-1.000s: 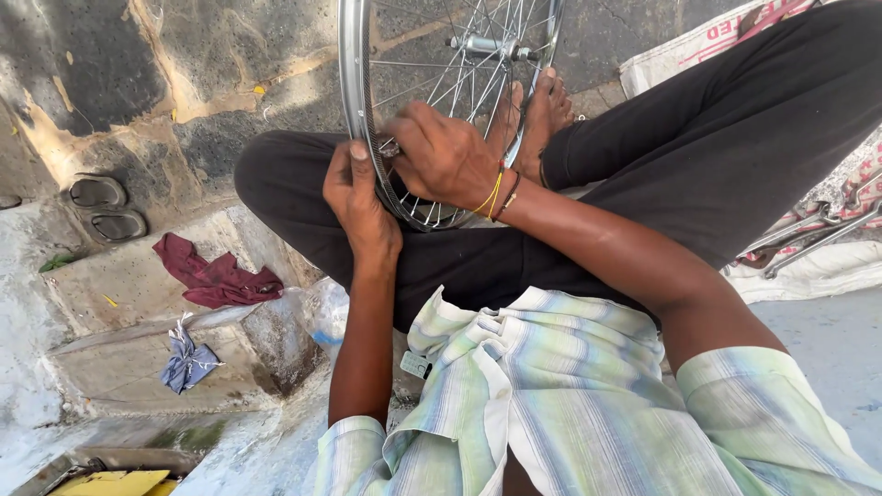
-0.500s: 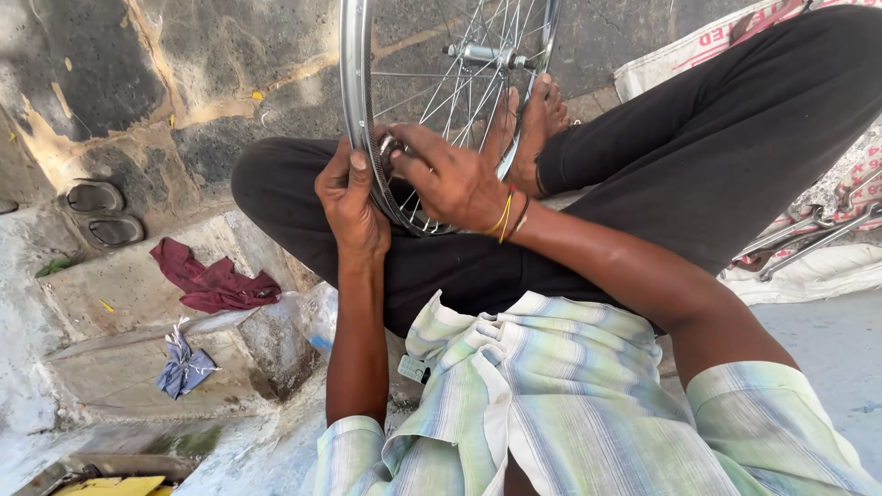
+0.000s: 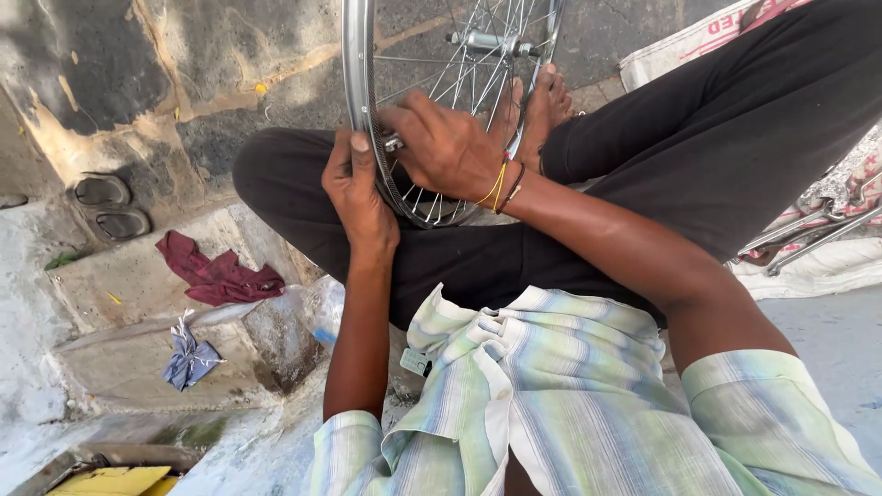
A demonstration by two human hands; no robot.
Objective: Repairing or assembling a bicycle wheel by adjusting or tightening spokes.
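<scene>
The silver spoked bicycle wheel rim (image 3: 360,110) stands upright at twelve o'clock between our knees. Our left hand (image 3: 361,195) clasps its edge; our right hand (image 3: 447,147) pinches a small metal tool (image 3: 393,143) against the spokes at one o'clock.

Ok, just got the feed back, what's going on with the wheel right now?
A person sits cross-legged on the ground with a bare bicycle wheel standing upright between their legs. The left hand grips the outside of the metal rim near its bottom. The right hand reaches in among the spokes, fingers pressed close to the rim; whether it holds a small tool cannot be told. A red rag and a pair of sandals lie on the stone to the left.
</scene>
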